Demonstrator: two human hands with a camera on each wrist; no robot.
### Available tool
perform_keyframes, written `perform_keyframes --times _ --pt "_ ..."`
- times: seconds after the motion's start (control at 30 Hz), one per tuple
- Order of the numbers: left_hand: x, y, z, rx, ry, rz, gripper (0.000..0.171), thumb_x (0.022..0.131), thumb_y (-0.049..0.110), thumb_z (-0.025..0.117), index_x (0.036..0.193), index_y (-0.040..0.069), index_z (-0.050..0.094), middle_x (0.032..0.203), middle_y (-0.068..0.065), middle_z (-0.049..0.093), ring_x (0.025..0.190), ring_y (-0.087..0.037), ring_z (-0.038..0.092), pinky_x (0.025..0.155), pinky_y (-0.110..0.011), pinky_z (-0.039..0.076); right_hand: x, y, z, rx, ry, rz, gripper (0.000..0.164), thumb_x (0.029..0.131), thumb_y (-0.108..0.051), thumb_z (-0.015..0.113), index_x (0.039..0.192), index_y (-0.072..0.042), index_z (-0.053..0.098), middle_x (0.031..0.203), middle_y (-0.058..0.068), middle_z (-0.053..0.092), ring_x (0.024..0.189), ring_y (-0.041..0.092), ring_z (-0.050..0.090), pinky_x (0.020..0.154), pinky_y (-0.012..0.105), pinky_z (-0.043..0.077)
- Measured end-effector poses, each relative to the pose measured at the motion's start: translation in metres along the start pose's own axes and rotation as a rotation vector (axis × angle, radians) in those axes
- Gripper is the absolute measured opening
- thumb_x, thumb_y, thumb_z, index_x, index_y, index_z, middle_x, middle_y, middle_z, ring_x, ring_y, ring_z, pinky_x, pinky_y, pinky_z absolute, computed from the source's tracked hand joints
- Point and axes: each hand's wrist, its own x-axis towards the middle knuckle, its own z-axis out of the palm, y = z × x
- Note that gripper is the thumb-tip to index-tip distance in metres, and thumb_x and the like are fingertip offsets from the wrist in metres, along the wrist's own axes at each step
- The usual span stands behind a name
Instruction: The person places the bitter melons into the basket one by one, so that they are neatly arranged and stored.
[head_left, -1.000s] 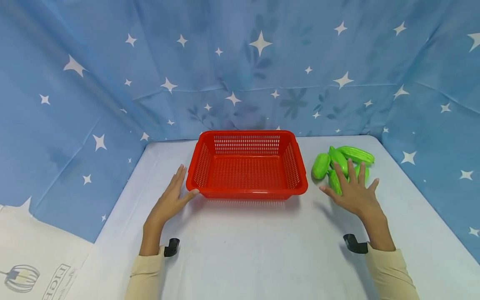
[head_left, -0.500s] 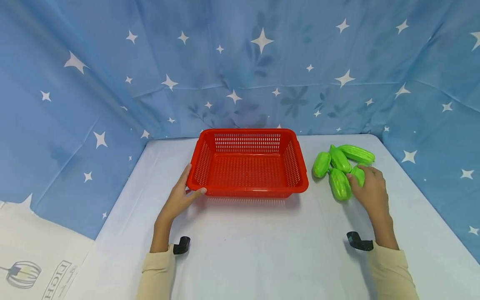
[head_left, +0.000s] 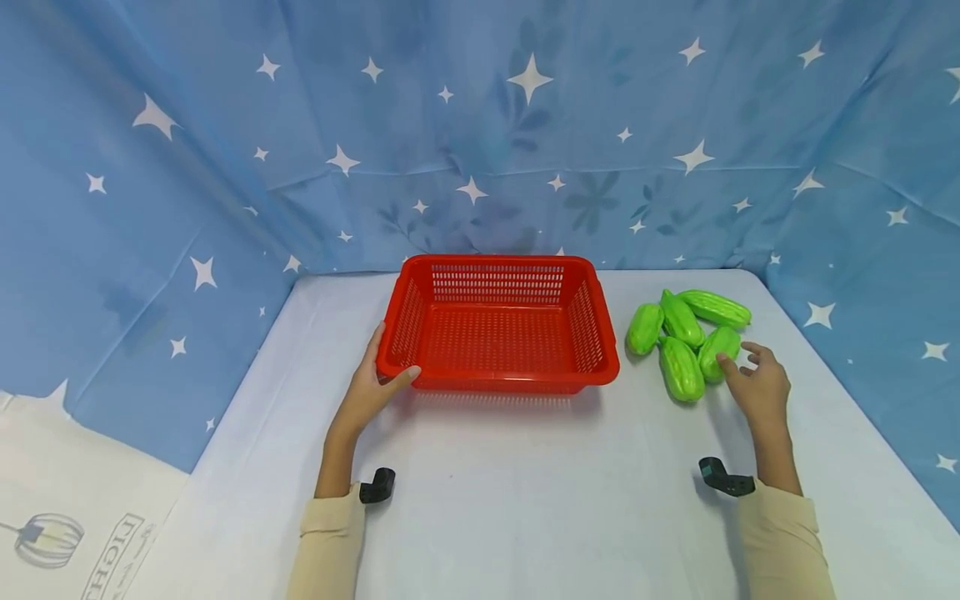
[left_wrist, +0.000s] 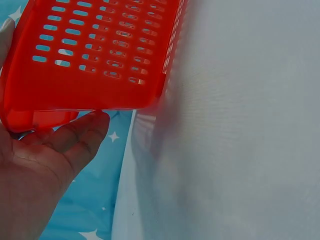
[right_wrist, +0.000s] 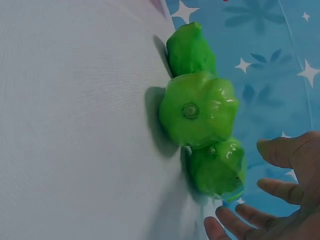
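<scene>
The right hand (head_left: 762, 393), loosely spread and holding nothing, is hovering just right of the nearest green gourd (head_left: 718, 352), which is pointing lengthwise away on the table (head_left: 540, 500), while the left hand (head_left: 365, 397), unclenched, is flanking the red basket (head_left: 495, 381).

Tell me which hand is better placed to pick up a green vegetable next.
Probably the right hand: it is beside the green vegetables, while the left hand is at the red basket.
</scene>
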Motion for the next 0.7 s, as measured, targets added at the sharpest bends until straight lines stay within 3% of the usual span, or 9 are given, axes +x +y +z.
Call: perform_keyframes --times 0.3,0.43,0.5,0.57,0.63,0.7 --pt "0.0 -0.002 0.002 -0.005 0.007 -0.017 0.099 0.086 0.036 0.073 0.158 0.03 0.005 0.157 -0.008 0.031 0.137 -0.031 0.043 0.108 -0.052 0.041 0.006 0.005 0.008 0.082 -0.074 0.13 0.071 0.1 -0.036 0.046 0.153 0.002 0.018 0.153 0.033 0.027 0.136 0.053 0.035 0.107 0.062 0.038" --pt "-0.001 -0.001 0.001 -0.005 0.01 -0.021 0.1 0.086 0.037 0.073 0.159 0.026 0.005 0.157 -0.008 0.032 0.136 -0.032 0.043 0.108 -0.052 0.042 0.008 0.004 0.008 0.09 -0.089 0.146 0.075 0.1 -0.038 0.046 0.154 0.002 0.014 0.153 0.033 0.027 0.135 0.053 0.036 0.105 0.06 0.041" --pt "-0.001 0.0 0.001 -0.007 0.01 -0.02 0.1 0.086 0.037 0.073 0.159 0.026 0.005 0.156 -0.008 0.032 0.136 -0.032 0.044 0.107 -0.052 0.042 0.009 0.003 0.008 0.082 -0.096 0.14 0.077 0.099 -0.04 0.047 0.153 0.004 0.013 0.151 0.036 0.028 0.128 0.052 0.045 0.097 0.052 0.05" --pt "0.0 0.0 0.001 -0.008 0.007 -0.021 0.1 0.086 0.037 0.073 0.159 0.026 0.004 0.157 -0.008 0.032 0.136 -0.032 0.043 0.108 -0.052 0.042 0.01 0.003 0.007 0.081 -0.107 0.142 0.079 0.099 -0.04 0.047 0.153 0.005 0.012 0.149 0.037 0.03 0.109 0.044 0.061 0.084 0.039 0.058" --pt "0.0 0.0 0.001 -0.004 0.006 -0.02 0.1 0.086 0.037 0.073 0.159 0.026 0.004 0.157 -0.008 0.031 0.136 -0.031 0.043 0.108 -0.052 0.042 0.011 0.002 0.006 0.076 -0.116 0.151 0.08 0.099 -0.039 0.048 0.153 0.006 0.011 0.146 0.038 0.033 0.09 0.034 0.066 0.067 0.024 0.058" --pt "-0.001 0.005 0.001 -0.005 0.005 -0.028 0.1 0.087 0.036 0.073 0.159 0.025 0.004 0.157 -0.009 0.031 0.136 -0.032 0.043 0.108 -0.053 0.042 0.012 0.0 0.006 0.084 -0.128 0.177 0.08 0.099 -0.039 0.048 0.153 0.006 0.009 0.146 0.038 0.035 0.093 0.031 0.065 0.059 0.016 0.054"
